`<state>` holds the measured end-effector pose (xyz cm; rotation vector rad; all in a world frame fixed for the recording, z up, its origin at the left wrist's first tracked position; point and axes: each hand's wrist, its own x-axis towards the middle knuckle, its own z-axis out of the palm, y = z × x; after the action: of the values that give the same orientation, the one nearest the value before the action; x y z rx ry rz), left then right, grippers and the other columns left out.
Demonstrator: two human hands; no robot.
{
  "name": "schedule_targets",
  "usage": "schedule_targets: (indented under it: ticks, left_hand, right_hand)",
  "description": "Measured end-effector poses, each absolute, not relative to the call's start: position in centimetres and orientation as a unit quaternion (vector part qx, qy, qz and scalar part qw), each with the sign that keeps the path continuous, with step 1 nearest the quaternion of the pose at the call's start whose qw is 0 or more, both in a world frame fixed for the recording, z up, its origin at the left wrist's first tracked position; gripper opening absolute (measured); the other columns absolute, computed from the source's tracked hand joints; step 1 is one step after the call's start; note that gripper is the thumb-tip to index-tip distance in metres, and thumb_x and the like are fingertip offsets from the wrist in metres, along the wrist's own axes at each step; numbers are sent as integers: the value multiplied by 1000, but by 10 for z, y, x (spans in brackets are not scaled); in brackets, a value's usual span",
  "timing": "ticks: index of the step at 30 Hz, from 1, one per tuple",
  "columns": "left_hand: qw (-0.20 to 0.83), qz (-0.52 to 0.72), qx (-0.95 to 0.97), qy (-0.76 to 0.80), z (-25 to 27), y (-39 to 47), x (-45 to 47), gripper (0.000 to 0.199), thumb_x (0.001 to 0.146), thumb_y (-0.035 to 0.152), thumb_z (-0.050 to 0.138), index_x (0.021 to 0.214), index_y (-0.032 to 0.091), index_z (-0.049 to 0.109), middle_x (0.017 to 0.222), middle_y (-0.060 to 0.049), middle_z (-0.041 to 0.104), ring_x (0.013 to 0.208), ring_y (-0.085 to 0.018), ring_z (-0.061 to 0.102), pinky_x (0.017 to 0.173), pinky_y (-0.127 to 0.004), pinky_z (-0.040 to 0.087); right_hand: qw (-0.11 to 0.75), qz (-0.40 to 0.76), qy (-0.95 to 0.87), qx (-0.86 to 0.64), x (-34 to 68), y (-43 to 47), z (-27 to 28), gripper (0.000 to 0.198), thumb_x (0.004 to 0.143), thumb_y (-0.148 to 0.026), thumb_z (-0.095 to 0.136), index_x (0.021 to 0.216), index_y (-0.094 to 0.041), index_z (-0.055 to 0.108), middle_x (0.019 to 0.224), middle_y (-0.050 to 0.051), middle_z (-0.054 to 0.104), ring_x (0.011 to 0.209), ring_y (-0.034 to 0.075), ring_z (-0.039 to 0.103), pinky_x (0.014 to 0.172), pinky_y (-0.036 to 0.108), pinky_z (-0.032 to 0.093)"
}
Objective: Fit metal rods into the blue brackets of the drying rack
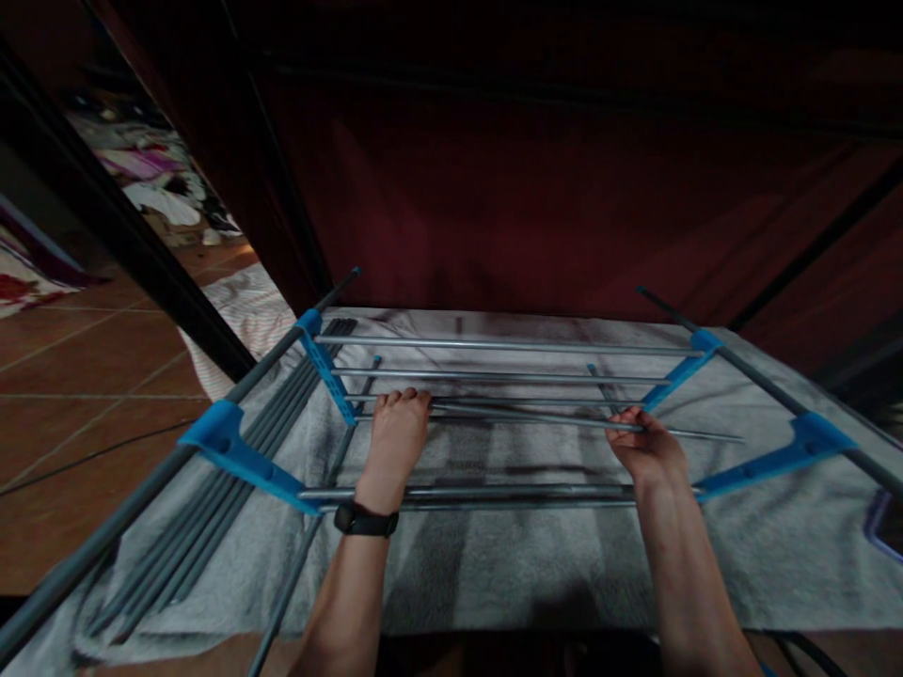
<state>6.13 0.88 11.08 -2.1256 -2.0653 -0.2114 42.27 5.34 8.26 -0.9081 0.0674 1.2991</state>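
A partly assembled rack stands before me, made of grey metal tubes (pixel 508 346) joined by blue plastic brackets (pixel 244 455). One loose-looking grey tube (pixel 529 415) lies slantwise across its middle, the right end sticking out past my right hand. My right hand (pixel 645 444), palm turned up, pinches this tube near the right rear bracket (pixel 678 371). My left hand (pixel 402 420), wearing a black wristband, is curled over tubes near the left rear bracket (pixel 328 367). Its fingers close around the slanted tube's left part, whose end they hide.
Several spare grey tubes (pixel 232 480) lie bundled on the grey blanket (pixel 508 583) at left. A dark red panel (pixel 522 216) rises behind the rack. A purple-edged object (pixel 879 527) sits at far right. Clothes (pixel 162 188) are heaped on the tiled floor (pixel 105 367).
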Motion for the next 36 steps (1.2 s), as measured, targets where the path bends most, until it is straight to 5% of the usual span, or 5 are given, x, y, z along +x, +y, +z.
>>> schedule_targets:
  ticks: [19, 36]
  left_hand:
    - [70, -94, -689, -715, 107, 7, 66, 35, 87, 6, 38, 97, 17, 69, 102, -14, 64, 101, -29, 55, 80, -39, 45]
    - [45, -97, -690, -716, 105, 3, 83, 36, 89, 4, 38, 105, 18, 67, 102, -13, 67, 105, -32, 56, 95, -56, 36]
  right_hand:
    - [695, 581, -1, -423, 415, 56, 77, 25, 94, -9, 34, 77, -20, 49, 60, -8, 54, 48, 7, 55, 54, 22, 52]
    - [677, 592, 3, -437, 403, 52, 84, 30, 95, -9, 29, 75, -19, 49, 58, -7, 51, 46, 6, 53, 54, 22, 50]
